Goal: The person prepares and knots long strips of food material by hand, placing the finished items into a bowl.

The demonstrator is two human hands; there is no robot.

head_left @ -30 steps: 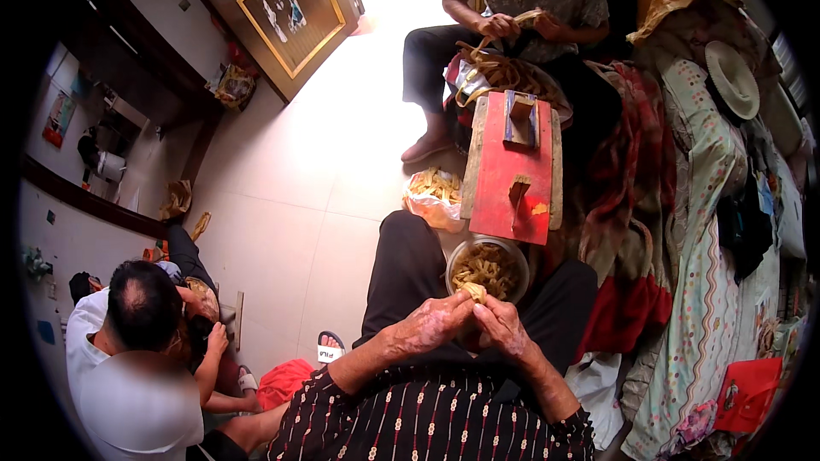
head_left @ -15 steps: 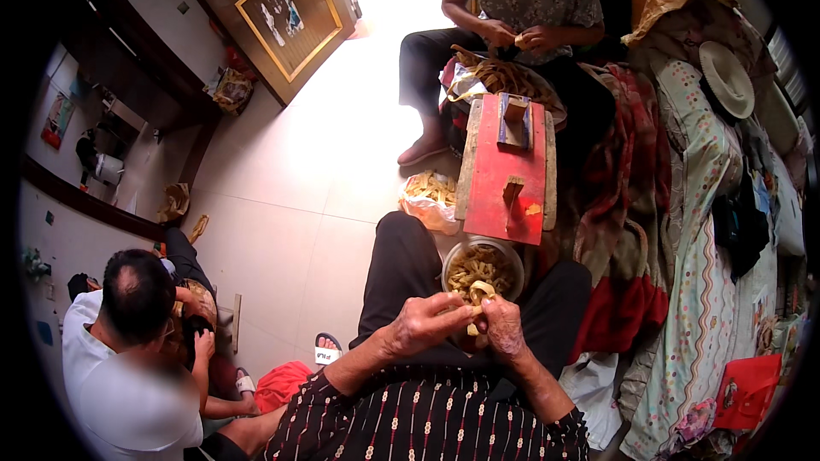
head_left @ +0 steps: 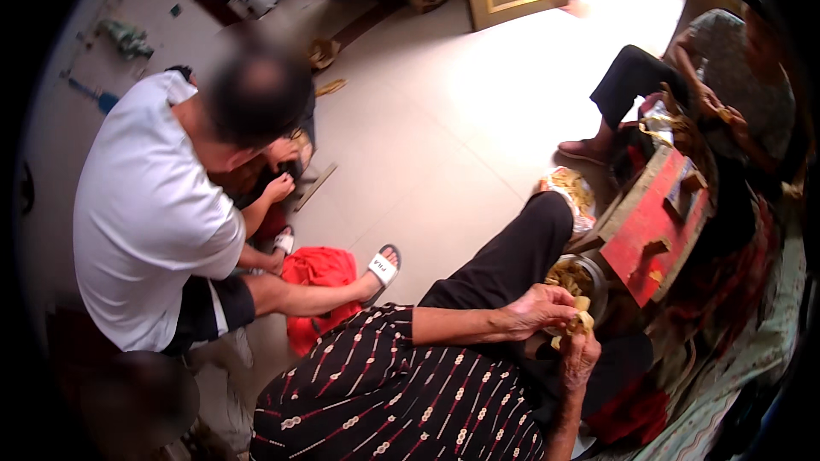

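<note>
My left hand (head_left: 540, 309) pinches a pale yellow, folded food strip (head_left: 584, 322) between thumb and fingers. From below, my right hand (head_left: 581, 360) closes on the same strip, so the two hands nearly touch. Its exact kind I cannot make out. Just beyond my hands, between my knees, is a round pale bowl (head_left: 603, 292) holding yellowish-brown strips (head_left: 571, 277). My left forearm partly covers the near side of that bowl.
Beyond the bowl stands a red-topped wooden bench (head_left: 636, 249) with upright wooden blocks. A bag of strips (head_left: 574, 192) lies beside it. Across sits a person (head_left: 739, 77) handling a strip. At left, a person in a white shirt (head_left: 158, 213) bends near a red bag (head_left: 318, 280).
The view has swung left, so the bench and bowl now appear farther right and the white-shirted person looms larger. Both my hands remain together at the strip.
</note>
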